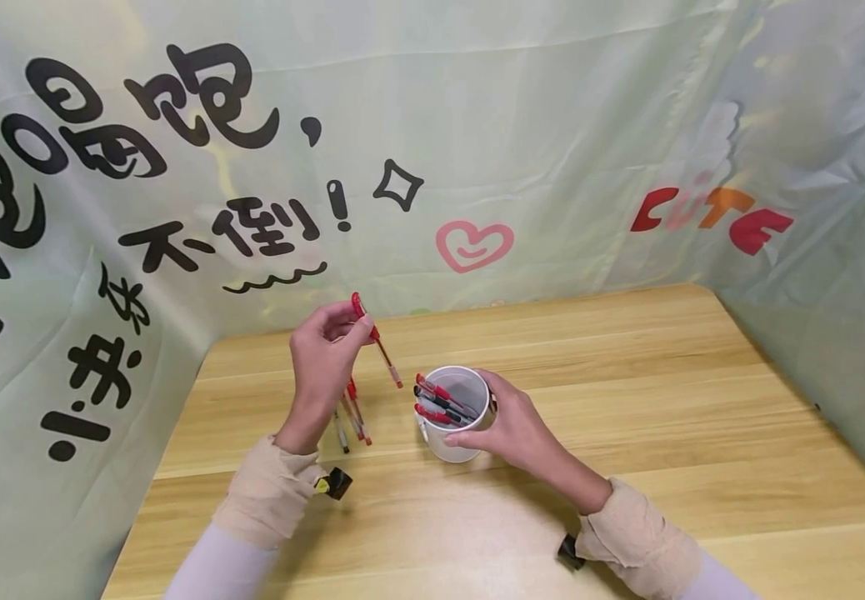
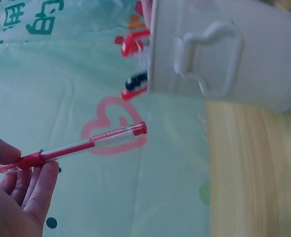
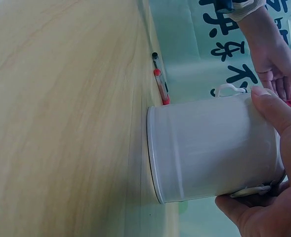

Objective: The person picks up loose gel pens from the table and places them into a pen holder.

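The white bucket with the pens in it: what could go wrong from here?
The left hand pinches the red pen near one end, so it might slip and drop. The pens inside the bucket lean to one side and could snag it at the rim. The right hand grips the bucket; a nudge might tip it.

The red pen (image 2: 72, 149) says "SMOOTH WRITING"; the backdrop (image 1: 567, 150) says "CUTE" (and, in black, "不倒!").
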`<state>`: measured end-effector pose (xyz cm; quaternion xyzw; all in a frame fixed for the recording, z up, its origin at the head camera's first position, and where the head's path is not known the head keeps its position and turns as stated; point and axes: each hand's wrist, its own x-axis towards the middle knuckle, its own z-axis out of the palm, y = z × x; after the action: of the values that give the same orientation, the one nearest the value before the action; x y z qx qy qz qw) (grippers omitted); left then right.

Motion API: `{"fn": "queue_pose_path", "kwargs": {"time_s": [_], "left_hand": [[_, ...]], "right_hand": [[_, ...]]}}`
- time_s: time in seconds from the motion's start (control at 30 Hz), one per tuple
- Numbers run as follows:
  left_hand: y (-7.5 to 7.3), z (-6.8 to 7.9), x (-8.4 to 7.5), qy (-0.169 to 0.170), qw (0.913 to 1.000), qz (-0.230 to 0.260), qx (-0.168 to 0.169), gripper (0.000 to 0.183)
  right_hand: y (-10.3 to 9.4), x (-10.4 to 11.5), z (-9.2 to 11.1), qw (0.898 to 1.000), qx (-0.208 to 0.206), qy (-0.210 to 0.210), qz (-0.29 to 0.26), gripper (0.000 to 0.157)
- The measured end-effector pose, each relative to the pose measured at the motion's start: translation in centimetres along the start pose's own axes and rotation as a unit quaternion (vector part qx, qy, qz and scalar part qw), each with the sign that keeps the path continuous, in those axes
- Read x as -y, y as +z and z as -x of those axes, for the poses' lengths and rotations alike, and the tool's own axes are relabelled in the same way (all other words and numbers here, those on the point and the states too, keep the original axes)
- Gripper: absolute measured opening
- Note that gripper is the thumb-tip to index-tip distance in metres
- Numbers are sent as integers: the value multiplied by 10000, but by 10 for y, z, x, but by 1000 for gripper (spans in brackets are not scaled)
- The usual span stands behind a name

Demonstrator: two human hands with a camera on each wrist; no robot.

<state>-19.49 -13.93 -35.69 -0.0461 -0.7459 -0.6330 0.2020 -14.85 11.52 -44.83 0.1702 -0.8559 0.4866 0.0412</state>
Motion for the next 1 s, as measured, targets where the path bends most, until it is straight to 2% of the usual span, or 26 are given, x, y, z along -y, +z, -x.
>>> {"fn": "queue_pose_path", "kwargs": {"time_s": [0.2,0.53,1.0], "left_hand": [[7,4,-6,-34,9989,468,86,23],[16,10,-1,-171,9974,694,114,25],[25,26,22,-606,9959,462,483,23]], "right_hand": [[1,-2,0,10000,-5,-58,15,92],[0,1,0,10000,4,-17,16,92],[1,-2,0,10000,-19,-43,42,92]]}}
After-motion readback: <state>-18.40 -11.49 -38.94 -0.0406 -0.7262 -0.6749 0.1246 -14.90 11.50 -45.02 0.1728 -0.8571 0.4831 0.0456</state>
